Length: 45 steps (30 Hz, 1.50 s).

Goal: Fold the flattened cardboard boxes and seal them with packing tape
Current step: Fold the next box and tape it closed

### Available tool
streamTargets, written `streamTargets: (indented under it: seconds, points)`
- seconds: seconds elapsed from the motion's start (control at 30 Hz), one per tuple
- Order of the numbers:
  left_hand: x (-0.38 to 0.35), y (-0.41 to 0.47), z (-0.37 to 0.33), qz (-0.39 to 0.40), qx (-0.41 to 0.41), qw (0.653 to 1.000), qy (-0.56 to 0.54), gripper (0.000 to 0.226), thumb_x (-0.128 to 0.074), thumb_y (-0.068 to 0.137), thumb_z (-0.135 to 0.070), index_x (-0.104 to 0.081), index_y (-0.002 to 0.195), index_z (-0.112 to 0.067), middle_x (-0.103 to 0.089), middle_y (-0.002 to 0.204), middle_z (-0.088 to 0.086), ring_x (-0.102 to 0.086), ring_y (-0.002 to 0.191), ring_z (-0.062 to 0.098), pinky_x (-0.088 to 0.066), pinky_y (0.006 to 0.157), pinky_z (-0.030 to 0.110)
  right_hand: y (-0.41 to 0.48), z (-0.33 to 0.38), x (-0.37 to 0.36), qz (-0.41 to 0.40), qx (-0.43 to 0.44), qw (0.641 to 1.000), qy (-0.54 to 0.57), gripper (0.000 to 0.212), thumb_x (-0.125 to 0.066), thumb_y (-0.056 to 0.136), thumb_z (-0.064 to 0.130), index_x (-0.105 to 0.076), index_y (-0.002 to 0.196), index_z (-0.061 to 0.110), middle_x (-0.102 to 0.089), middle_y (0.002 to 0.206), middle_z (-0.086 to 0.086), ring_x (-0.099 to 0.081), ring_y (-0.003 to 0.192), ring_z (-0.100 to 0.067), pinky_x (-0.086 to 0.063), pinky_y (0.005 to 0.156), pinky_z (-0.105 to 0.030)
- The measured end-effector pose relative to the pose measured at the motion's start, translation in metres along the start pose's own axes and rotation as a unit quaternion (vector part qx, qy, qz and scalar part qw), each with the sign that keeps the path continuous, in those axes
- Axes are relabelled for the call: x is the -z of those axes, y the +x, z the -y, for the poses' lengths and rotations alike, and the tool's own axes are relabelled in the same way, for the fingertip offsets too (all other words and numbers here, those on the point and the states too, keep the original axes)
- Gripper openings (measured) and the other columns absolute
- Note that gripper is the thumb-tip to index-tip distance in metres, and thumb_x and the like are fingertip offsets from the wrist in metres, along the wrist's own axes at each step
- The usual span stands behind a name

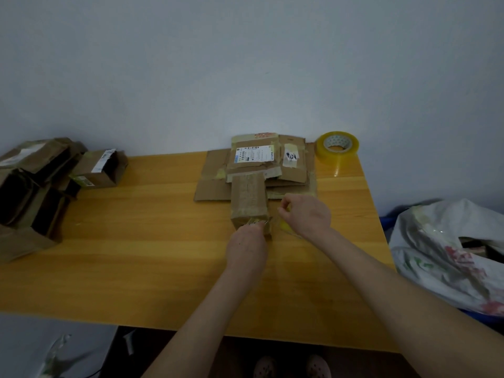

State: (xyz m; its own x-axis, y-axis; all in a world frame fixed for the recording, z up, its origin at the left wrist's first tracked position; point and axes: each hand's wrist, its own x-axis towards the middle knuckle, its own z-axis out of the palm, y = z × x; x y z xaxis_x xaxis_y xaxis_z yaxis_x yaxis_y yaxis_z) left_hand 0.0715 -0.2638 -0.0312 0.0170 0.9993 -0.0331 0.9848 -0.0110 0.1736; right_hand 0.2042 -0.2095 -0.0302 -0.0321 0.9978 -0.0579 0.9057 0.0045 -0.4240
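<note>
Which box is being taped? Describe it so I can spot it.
On the wooden table, find the pile of flattened cardboard by the back wall. The box sits at that pile's near edge, the left hand at its near end and the right hand pinching a tape strip beside it. It alone there is folded up; the other folded boxes sit far left.

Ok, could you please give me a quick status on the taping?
Left hand at near end of small box, grip unclear. Right hand pinching tape strip beside it. Tape roll at far corner. Nothing blocking.
</note>
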Motion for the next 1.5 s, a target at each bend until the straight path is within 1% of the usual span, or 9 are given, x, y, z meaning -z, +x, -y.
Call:
streamTargets:
  seconds: [0.3,0.43,0.67,0.77,0.9,1.0,1.1,1.4,1.5]
  points:
    - [-0.013,0.001,0.023,0.030,0.019,0.999,0.040,0.038,-0.040,0.095,-0.004,-0.052,0.129,-0.017,-0.064,0.107,0.006,-0.061,0.094,0.023,-0.044,0.068,0.030,0.002,-0.022,0.003,0.025,-0.069,0.970,0.233,0.014,-0.061,0.090,0.038,-0.062,0.084,0.026,-0.054,0.078,0.013,-0.051,0.073,-0.006,-0.045,0.065,-0.029]
    - [-0.031,-0.009,0.033,0.017,-0.023,0.998,0.059,0.030,-0.040,0.101,-0.024,-0.042,0.131,-0.026,-0.064,0.094,-0.003,-0.057,0.071,0.014,-0.036,0.054,0.026,0.003,-0.030,0.003,-0.010,-0.075,0.967,0.244,0.014,-0.061,0.091,0.038,-0.062,0.089,0.025,-0.057,0.082,0.011,-0.054,0.080,-0.010,-0.046,0.067,-0.032]
    - [-0.078,-0.007,0.044,0.113,-0.016,0.993,0.035,0.025,-0.038,0.100,-0.025,-0.047,0.123,-0.024,-0.064,0.109,0.002,-0.062,0.098,0.023,-0.045,0.071,0.034,0.001,-0.043,-0.012,-0.032,-0.122,0.924,0.361,0.006,-0.067,0.088,0.022,-0.064,0.084,0.020,-0.051,0.072,0.006,-0.048,0.072,-0.011,-0.040,0.065,-0.027]
    - [-0.073,-0.002,0.041,-0.011,-0.099,0.995,0.017,0.015,-0.051,0.094,-0.021,-0.060,0.107,-0.021,-0.064,0.102,-0.003,-0.062,0.090,0.020,-0.045,0.067,0.030,-0.001,-0.046,-0.009,-0.048,-0.120,0.916,0.380,0.004,-0.067,0.089,0.018,-0.065,0.086,0.017,-0.049,0.067,0.005,-0.043,0.063,-0.009,-0.037,0.059,-0.025]
    - [-0.038,0.019,0.018,-0.251,-0.221,0.937,-0.101,0.009,-0.059,0.087,-0.021,-0.064,0.093,-0.016,-0.062,0.087,-0.001,-0.055,0.081,0.015,-0.042,0.063,0.022,-0.002,-0.047,-0.004,-0.081,-0.120,0.909,0.390,0.010,-0.064,0.091,0.017,-0.060,0.082,0.019,-0.046,0.064,0.004,-0.040,0.059,-0.009,-0.032,0.054,-0.024]
    - [-0.019,0.043,0.011,-0.130,-0.160,0.977,-0.056,0.045,-0.067,0.086,-0.028,-0.053,0.128,-0.019,-0.052,0.125,0.007,-0.048,0.115,0.024,-0.049,0.091,0.038,-0.004,-0.045,-0.001,-0.082,-0.128,0.904,0.401,0.011,-0.062,0.092,0.017,-0.059,0.082,0.020,-0.048,0.068,0.003,-0.041,0.063,-0.010,-0.035,0.055,-0.023]
    - [-0.014,0.053,0.022,-0.003,-0.128,0.992,0.020,0.062,-0.054,0.094,-0.031,-0.025,0.149,-0.031,-0.025,0.152,0.001,-0.024,0.138,0.019,-0.039,0.106,0.035,-0.005,-0.046,0.003,-0.080,-0.141,0.900,0.405,0.010,-0.060,0.093,0.017,-0.058,0.083,0.019,-0.049,0.074,0.002,-0.044,0.067,-0.009,-0.038,0.060,-0.024]
    - [-0.008,0.061,0.082,-0.090,-0.203,0.975,-0.001,0.053,-0.069,0.078,-0.001,-0.059,0.127,-0.019,-0.052,0.139,0.007,-0.050,0.127,0.029,-0.046,0.099,0.045,-0.010,-0.042,0.003,-0.073,-0.117,0.877,0.460,0.018,-0.062,0.092,0.013,-0.058,0.077,0.022,-0.048,0.069,-0.001,-0.044,0.066,-0.011,-0.037,0.061,-0.023]
    - [0.008,0.057,0.053,-0.179,-0.227,0.953,-0.093,0.042,-0.073,0.075,-0.004,-0.065,0.114,-0.016,-0.061,0.121,0.007,-0.060,0.107,0.025,-0.051,0.085,0.032,-0.011,-0.029,0.003,-0.084,-0.088,0.875,0.469,0.016,-0.063,0.091,0.010,-0.060,0.078,0.019,-0.046,0.064,0.002,-0.042,0.062,-0.007,-0.037,0.061,-0.021]
